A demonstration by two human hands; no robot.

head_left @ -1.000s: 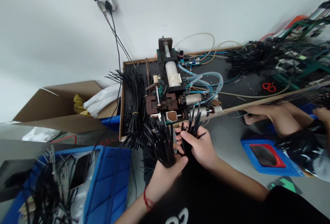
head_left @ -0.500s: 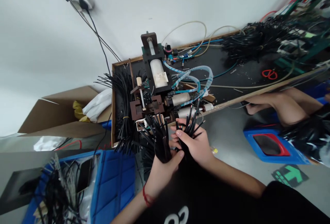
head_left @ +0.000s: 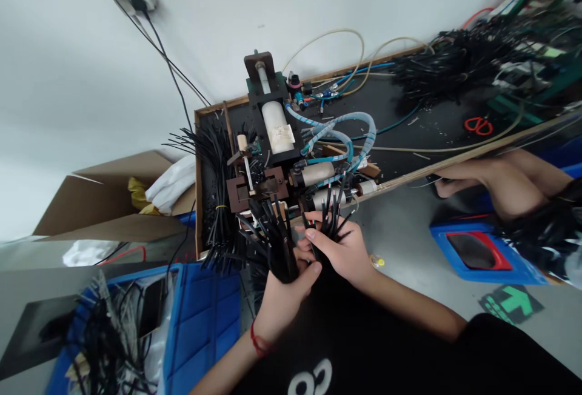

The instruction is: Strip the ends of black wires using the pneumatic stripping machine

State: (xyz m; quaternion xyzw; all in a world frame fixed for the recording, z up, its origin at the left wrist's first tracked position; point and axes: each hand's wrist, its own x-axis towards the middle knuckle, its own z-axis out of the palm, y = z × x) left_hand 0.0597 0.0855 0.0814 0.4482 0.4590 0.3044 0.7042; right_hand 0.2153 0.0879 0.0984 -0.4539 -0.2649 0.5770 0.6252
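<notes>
At the front edge of a black-topped workbench (head_left: pixel 391 128), a person in a black shirt holds a bunch of cut black cables in each hand. The left hand (head_left: pixel 287 293), a red cord bracelet (head_left: pixel 259 340) at its wrist, has its fingers closed around the larger cable bunch (head_left: pixel 282 257), whose ends fan upward and to the left. Just beside it, the right hand (head_left: pixel 345 252) grips the smaller cable bunch (head_left: pixel 335 216) between thumb and curled fingers; these cables stand roughly upright, and some show small coloured tips. Whether the fingers of the two hands touch is hard to tell.

Both bunches are in front of a pneumatic machine (head_left: pixel 275 125) with a white cylinder, brown metal blocks and looping blue-and-clear hoses (head_left: pixel 364 122). Left of the machine, on the bench, lies a long bundle of black cables (head_left: pixel 220 186) bound with a yellow tie (head_left: pixel 221 206). Farther right are red-handled scissors (head_left: pixel 478 126) and a heap of black cables (head_left: pixel 448 68).

Beyond the bench's left end stands an open cardboard box (head_left: pixel 91 198), and nearer the person a blue crate (head_left: pixel 200 322) contains more cables. On the right, another person's bare leg (head_left: pixel 509 183) shows near a blue-and-red plastic stool (head_left: pixel 482 255).
</notes>
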